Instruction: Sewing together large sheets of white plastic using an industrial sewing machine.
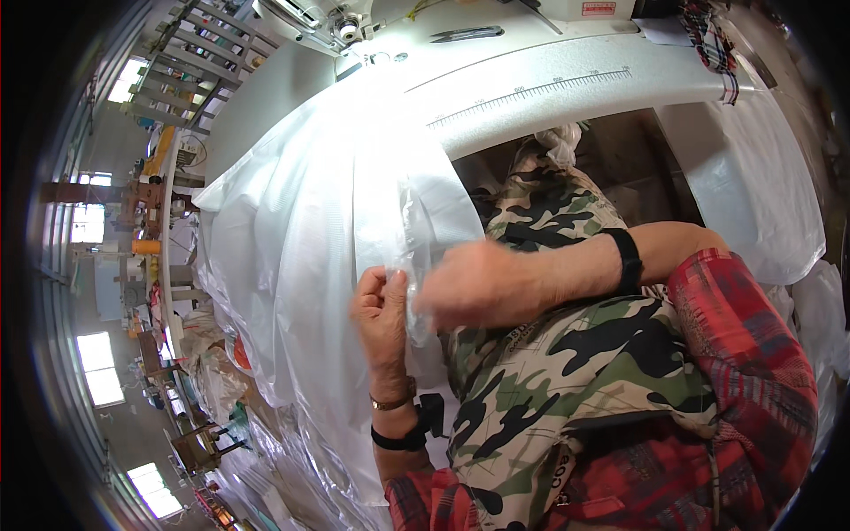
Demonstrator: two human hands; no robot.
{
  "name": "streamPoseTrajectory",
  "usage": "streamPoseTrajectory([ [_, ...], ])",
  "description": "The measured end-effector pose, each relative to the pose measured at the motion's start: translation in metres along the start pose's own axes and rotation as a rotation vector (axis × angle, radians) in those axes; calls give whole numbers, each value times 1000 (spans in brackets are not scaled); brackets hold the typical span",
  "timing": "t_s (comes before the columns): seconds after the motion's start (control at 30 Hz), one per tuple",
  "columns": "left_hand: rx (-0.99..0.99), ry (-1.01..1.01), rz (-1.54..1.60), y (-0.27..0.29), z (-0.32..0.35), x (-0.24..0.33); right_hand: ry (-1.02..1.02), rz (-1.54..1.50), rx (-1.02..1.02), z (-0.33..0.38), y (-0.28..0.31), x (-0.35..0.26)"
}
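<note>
A large white, shiny sheet [305,203] of thin fabric or plastic hangs in folds from the sewing table's front edge down over my left side. A narrow gathered strip [409,217] runs down it toward my hands. My left hand [381,310] is closed, thumb and fingertips pinching the sheet along this strip. Just beside it on the right, my right hand [487,283] is smeared by motion near the same strip, so its grip is unclear. Under the bright light, the sheet's upper end lies close to the sewing machine [345,31].
Thread snips [467,34] lie on the white sewing table [549,62], which has a printed ruler scale along its front. A clear plastic sheet [753,186] hangs at the right. Camouflage cloth [575,363] covers my lap. Crumpled plastic [212,372] lies at the left.
</note>
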State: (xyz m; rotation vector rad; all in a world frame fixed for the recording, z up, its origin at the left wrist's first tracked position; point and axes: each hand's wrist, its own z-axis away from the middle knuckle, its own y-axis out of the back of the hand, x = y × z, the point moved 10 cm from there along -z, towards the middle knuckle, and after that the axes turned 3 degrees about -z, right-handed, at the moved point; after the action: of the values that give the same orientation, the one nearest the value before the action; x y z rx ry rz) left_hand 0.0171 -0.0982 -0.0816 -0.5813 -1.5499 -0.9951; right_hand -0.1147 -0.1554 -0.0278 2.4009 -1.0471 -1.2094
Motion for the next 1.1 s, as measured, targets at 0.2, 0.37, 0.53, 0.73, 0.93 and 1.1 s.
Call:
streamPoseTrajectory([
  [0.2, 265, -235, -488, 81, -12, 56, -742, -23, 383, 56, 55, 102],
  [0.37, 372, -759, -1122, 28, 12, 142, -738, -182, 172, 82, 3, 135],
  [0.53, -152, -526, -711, -46, 12, 92, -548, -351, 82, 34, 23, 64],
  [0.73, -226, -126, -250, -56, -1, 30, -384, -176, 50, 30, 15, 45],
  [0.93, -181, -36, -77, -49, -5, 9, -103, -53, -84, 22, -11, 15],
  [1.1, -133, -195, -407, -45, -8, 39, -67, -17, -160, 7, 14, 34],
])
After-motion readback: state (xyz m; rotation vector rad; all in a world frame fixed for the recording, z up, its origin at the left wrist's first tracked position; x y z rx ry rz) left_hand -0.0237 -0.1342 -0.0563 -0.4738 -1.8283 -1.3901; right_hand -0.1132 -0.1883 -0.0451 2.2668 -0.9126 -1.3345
